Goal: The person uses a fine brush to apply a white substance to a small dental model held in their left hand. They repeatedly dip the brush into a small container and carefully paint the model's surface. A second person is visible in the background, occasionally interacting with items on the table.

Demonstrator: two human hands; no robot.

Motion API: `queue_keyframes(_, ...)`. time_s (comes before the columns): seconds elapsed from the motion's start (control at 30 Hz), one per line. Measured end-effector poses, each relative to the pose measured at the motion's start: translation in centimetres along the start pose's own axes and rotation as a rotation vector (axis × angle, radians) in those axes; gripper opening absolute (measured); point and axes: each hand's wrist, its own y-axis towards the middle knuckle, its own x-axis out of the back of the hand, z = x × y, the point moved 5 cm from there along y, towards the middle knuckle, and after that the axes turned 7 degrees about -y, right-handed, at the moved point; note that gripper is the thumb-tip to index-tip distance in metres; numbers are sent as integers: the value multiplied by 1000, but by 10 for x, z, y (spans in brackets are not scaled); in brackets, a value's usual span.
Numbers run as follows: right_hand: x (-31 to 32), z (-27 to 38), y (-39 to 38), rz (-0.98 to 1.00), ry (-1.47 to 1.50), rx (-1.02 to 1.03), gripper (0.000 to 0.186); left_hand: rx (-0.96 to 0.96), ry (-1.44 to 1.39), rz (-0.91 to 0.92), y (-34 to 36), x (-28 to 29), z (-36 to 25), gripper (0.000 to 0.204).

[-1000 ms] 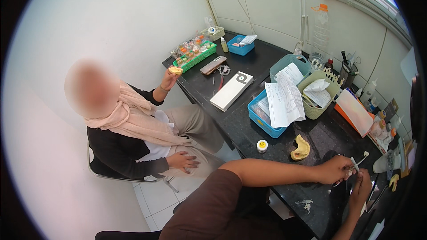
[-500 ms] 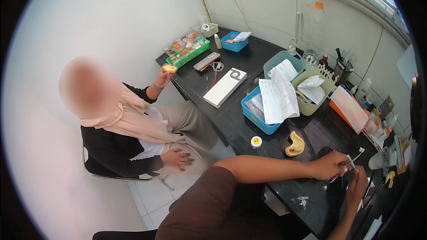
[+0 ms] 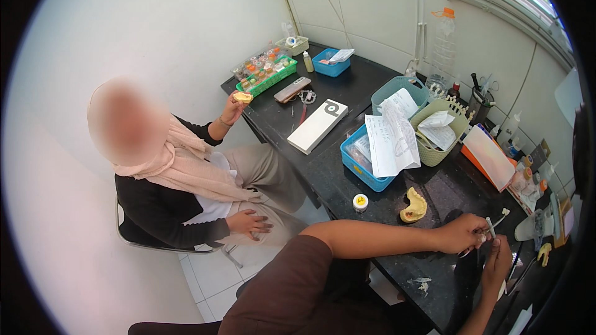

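At the right of the dark table, my left hand (image 3: 462, 234) is closed, its fingertips around a small pale, partly shiny thing with a thin loop hanging below. My right hand (image 3: 497, 259) meets it there, fingers pinching a slim grey-white stick (image 3: 491, 228). Just beyond the fingertips shows a small whitish tooth-like piece (image 3: 505, 211); whether it joins the stick is too small to tell. A yellow horseshoe-shaped dental cast (image 3: 414, 206) lies beyond my left forearm, beside a small white jar with a yellow label (image 3: 360, 203).
A seated person (image 3: 174, 192) at the left holds up another yellow cast (image 3: 243, 97). Blue basket (image 3: 372, 177) and green basket (image 3: 434, 156) hold papers. A white box (image 3: 318, 126) lies mid-table. A clear cup (image 3: 529, 226) and bottles stand at the right; whitish scraps (image 3: 423, 285) lie near me.
The whole view has shifted slightly, with the table things a little lower and to the right. My hands stay together around the stick; no clear change of grip shows.
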Motion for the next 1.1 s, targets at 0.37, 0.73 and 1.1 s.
queue_keyframes(0.37, 3, 4, -1, -25, -3, 5, 32, -47, 54, 31, 3, -1, 1, 13)
queue_keyframes(0.73, 8, 6, 2, -6, 1, -27, 31, -14, 11, -7, -2, -1, -4, 12)
queue_keyframes(1.1, 10, -4, 1, 3, -32, -37, 32, -50, -27, -11, 0, -3, 0, 8)
